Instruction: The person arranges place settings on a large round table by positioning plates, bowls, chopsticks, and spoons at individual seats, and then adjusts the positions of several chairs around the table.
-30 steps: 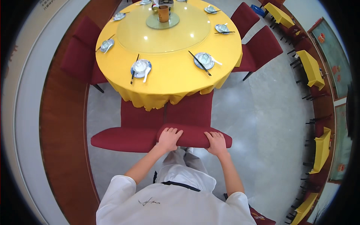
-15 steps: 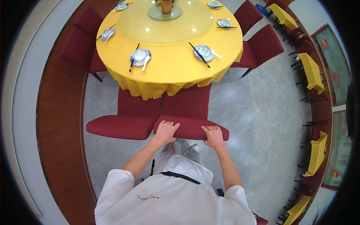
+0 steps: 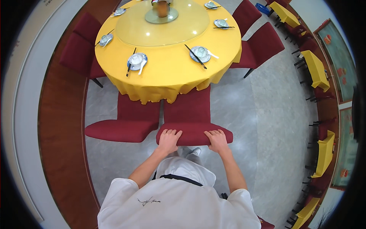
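Note:
A dark red upholstered chair (image 3: 194,131) stands in front of me, with its seat partly under the yellow tablecloth. On the left part of its backrest's top edge rests my left hand (image 3: 169,142), fingers curled over the top. My right hand (image 3: 217,140) grips the same backrest near its right end. Both thumbs are on my side of the back. A matching red chair (image 3: 118,130) stands just left of it, a narrow gap between the two.
The round table (image 3: 160,84) in a yellow cloth carries a glass turntable (image 3: 164,36) and several place settings, such as a plate with a bowl (image 3: 136,61). More red chairs (image 3: 263,45) flank it. Small yellow-covered tables (image 3: 324,152) line the right wall.
The chair under my hands has shifted slightly right and toward me relative to the table. The gap to the left chair has widened. Both hands have kept hold of the backrest.

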The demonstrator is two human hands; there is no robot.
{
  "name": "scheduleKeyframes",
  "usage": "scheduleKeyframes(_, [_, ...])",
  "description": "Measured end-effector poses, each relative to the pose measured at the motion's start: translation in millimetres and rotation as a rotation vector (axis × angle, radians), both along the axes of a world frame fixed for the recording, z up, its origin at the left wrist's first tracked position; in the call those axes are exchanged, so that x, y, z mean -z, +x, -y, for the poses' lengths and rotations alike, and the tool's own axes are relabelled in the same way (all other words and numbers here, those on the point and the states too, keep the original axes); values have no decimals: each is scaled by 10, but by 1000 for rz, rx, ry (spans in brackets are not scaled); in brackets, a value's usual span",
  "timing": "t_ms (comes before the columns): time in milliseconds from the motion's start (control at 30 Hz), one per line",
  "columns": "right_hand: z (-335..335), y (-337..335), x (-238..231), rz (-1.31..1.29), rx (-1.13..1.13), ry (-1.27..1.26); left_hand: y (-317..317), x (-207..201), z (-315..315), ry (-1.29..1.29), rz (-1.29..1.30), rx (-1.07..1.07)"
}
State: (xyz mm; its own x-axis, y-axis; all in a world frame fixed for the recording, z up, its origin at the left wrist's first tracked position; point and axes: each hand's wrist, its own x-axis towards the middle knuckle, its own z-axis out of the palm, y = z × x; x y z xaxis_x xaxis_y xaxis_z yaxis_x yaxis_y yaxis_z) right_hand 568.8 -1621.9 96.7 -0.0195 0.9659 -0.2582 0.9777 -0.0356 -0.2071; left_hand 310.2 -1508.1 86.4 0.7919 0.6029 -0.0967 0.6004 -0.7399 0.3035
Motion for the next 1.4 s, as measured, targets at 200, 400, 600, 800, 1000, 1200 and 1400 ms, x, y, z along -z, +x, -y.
scheduleKeyframes(200, [95, 164, 43, 15, -22, 13, 113, 15, 160, -30, -18, -5])
scheduleKeyframes(400, [85, 150, 14, -44, 8, 57, 151, -57, 110, -109, -137, 6])
scheduleKeyframes(600, [99, 116, 47, -27, 31, 104, 124, -62, 117, -131, -110, 29])
scheduleKeyframes(800, [90, 98, 29, -46, 72, 154, 111, -61, 101, -136, -76, 40])
scheduleKeyframes(1000, [30, 95, -24, -37, 77, 137, 122, 9, 81, -87, -25, 35])
scheduleKeyframes(1200, [116, 168, 50, -30, 48, 197, 157, -56, 124, -101, -49, 38])
scheduleKeyframes(1400, [195, 251, 142, -147, 39, 297, 253, -164, 185, -104, -42, -3])
